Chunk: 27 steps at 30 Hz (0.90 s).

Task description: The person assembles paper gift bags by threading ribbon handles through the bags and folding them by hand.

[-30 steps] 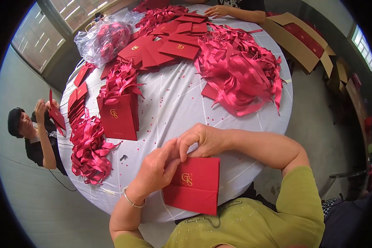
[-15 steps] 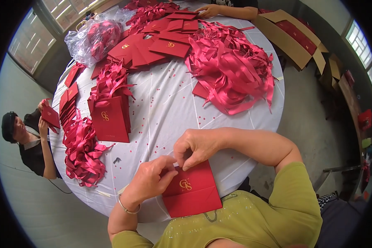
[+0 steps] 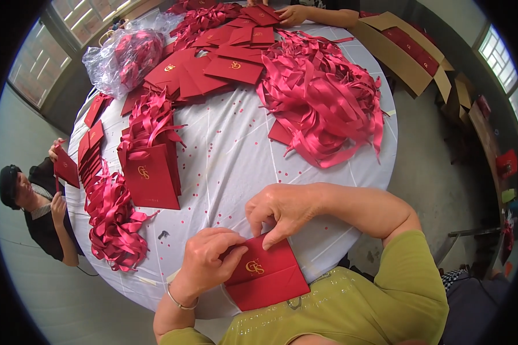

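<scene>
A flat red paper gift bag (image 3: pixel 273 284) with a gold emblem lies at the table's near edge, its folded base toward me. My left hand (image 3: pixel 209 256) pinches its upper left corner between thumb and fingers. My right hand (image 3: pixel 285 210) bends over the bag's far edge, its thumb on the front face and the fingers curled behind it. Whether either hand also holds something thin at that edge is hidden. Beyond and to the left stands a stack of similar red bags (image 3: pixel 151 178) topped with pink-red ribbons (image 3: pixel 154 118).
A big ribbon heap (image 3: pixel 322 98) covers the table's right side; a smaller ribbon pile (image 3: pixel 115 221) lies left. More bags (image 3: pixel 233 69) and a clear plastic bag (image 3: pixel 124 60) are farther back. Punched red dots dot the white tablecloth (image 3: pixel 224 155). Two co-workers handle bags. An opened carton (image 3: pixel 403 52) stands right.
My hands have moved slightly apart along the bag's upper edge. The co-worker at left has raised a bag, and the one at the far side now holds a bag up.
</scene>
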Available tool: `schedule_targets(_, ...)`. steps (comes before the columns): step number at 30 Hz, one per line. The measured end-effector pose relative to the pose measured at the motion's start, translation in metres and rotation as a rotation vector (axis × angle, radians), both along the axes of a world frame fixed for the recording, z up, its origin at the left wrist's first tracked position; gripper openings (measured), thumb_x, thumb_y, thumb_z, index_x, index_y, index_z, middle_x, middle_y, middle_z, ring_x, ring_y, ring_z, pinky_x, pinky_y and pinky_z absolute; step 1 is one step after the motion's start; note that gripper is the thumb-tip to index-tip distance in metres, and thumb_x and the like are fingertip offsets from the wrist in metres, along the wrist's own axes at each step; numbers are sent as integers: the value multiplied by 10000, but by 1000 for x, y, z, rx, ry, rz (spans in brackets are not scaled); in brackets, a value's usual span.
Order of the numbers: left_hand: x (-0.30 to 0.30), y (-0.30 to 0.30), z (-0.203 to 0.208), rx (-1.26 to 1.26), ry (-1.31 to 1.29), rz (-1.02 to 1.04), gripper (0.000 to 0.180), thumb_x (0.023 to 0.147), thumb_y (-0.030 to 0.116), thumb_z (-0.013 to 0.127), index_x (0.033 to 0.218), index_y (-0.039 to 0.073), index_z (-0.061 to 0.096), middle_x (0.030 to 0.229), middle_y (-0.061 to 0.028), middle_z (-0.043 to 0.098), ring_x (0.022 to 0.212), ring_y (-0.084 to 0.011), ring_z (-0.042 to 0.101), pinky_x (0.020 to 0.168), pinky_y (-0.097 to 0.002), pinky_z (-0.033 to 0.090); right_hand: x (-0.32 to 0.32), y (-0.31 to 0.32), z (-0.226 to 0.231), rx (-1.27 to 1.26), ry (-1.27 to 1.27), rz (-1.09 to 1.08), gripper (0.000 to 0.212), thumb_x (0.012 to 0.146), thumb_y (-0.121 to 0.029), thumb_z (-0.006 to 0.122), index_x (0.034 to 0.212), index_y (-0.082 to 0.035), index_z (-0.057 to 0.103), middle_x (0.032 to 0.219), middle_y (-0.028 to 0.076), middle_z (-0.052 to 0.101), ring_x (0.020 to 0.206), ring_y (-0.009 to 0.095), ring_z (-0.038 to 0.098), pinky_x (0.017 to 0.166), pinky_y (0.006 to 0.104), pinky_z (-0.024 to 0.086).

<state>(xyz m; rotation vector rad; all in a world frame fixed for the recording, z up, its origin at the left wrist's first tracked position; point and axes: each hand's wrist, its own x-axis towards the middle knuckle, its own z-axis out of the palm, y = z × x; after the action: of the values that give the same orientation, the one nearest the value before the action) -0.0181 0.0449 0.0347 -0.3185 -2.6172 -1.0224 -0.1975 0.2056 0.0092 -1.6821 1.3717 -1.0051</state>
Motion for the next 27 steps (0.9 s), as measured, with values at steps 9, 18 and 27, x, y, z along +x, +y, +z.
schedule_targets(9, 4, 5, -7, -52, -304, 54, 176, 783, 127, 767, 894, 34, 668, 813, -128, 695, 690, -300, 673, 617, -370, 529, -13, -1, -4, -285, 324, -415, 118, 805, -150, 751, 819, -60, 676, 780, 97, 617, 671, 276, 610, 609, 354, 498)
schedule_targets(18, 9, -4, -14, 150, -455, 174, 183, 799, 166, 762, 885, 39, 661, 713, -131, 674, 647, -299, 664, 586, -364, 513, -69, 20, 6, 11, 1091, -1143, 218, 748, -256, 766, 787, -45, 729, 848, 103, 634, 827, 290, 598, 742, 415, 503)
schedule_targets(27, 10, -15, -16, 85, -337, 212, 181, 788, 87, 755, 858, 5, 610, 660, -119, 628, 576, -213, 604, 560, -326, 480, -69, 13, -7, -21, 1030, -1014, 168, 713, -203, 765, 738, -45, 717, 811, 117, 627, 824, 309, 608, 743, 431, 500)
